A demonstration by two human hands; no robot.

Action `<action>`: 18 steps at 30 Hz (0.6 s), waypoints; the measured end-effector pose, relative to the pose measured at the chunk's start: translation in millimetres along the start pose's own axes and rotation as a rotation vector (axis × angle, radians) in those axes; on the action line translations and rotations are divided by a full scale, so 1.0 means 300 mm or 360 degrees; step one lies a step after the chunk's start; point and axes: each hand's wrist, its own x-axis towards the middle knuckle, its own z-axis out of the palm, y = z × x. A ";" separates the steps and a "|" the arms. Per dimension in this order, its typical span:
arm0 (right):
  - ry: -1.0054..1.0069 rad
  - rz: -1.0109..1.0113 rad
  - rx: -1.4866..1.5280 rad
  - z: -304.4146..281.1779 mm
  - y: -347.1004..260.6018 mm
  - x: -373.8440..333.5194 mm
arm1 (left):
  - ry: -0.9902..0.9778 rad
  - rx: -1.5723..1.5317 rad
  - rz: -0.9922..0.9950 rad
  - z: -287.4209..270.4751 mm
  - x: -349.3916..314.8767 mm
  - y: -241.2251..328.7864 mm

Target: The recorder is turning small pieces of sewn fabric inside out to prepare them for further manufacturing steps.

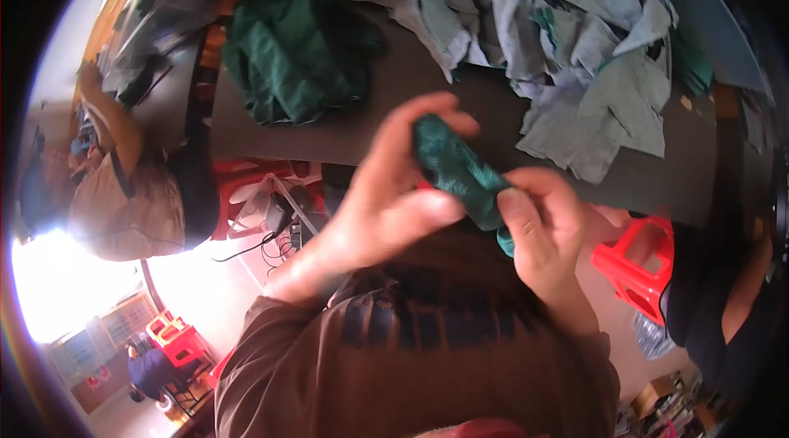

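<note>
A rolled or folded piece of dark green cloth [460,171] is held up in front of my body, just off the table's near edge. My right hand [542,224] pinches its lower right end between thumb and fingers, and a small loop of the cloth hangs below the grip. My left hand [390,179], slightly blurred, curves around the upper left end. Its thumb lies on the near side, while some of its fingers are hidden behind the cloth.
A dark table [460,101] bears a crumpled green fabric bundle [288,52] and a heap of grey cloth pieces [575,43]. Red plastic stools [637,261] stand at the right and left. Another person [131,200] sits at the left; a dark-clothed person [707,315] is close at the right.
</note>
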 end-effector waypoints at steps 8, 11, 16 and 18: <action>-0.0403 0.0103 0.0133 0.080 0.055 -0.037 | 0.0303 0.0898 0.0560 -0.142 0.138 0.215; -0.0356 0.0073 0.0012 0.094 0.020 0.000 | 0.0426 0.1334 0.0673 -0.284 0.238 0.334; -0.0455 0.0055 -0.0061 0.080 0.054 -0.010 | 0.0793 0.2320 0.1138 -0.409 0.282 0.283; -0.0435 0.0050 -0.0124 0.082 0.074 -0.015 | 0.0658 0.2448 0.1060 -0.336 0.239 0.232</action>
